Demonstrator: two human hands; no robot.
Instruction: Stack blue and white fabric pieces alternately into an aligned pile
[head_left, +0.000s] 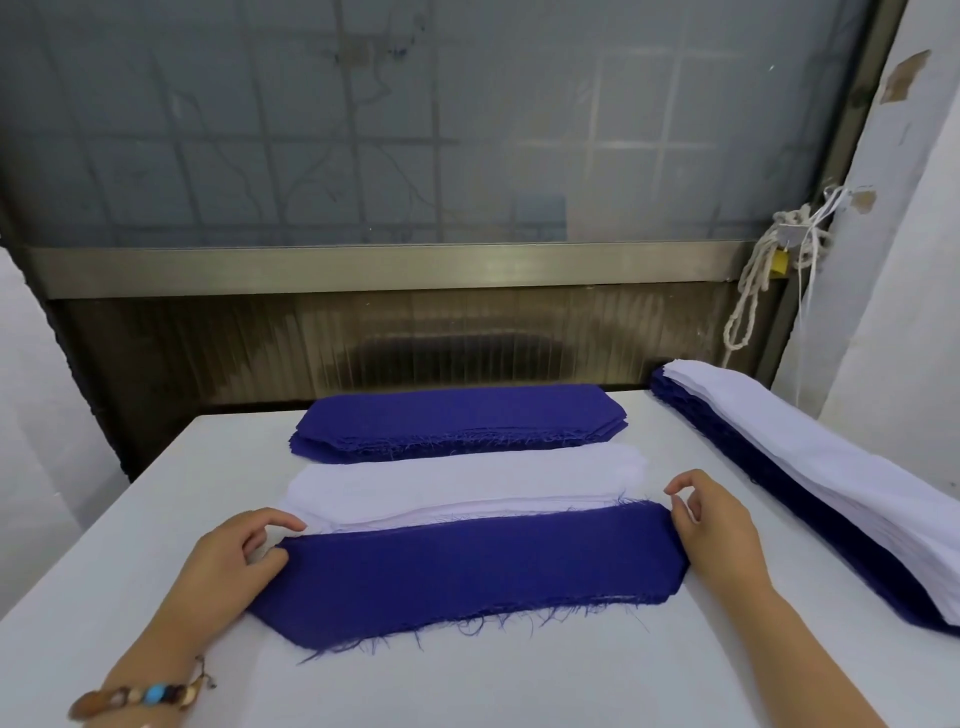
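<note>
Though frayed, blue piece (467, 569) between hands (228, 558) (719, 525).

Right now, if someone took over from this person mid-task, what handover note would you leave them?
Hands: the left hand has its fingers curled at the left end of the top blue piece and appears to pinch it. The right hand does the same at the right end.
Things: white shows under that piece's edges. The white supply pile lies just behind it and the blue supply pile lies farthest back. A tall blue-and-white stack lies on the right of the table.
Done: a blue piece is laid on top.
Left: square it, add a white piece, then alternate.
</note>
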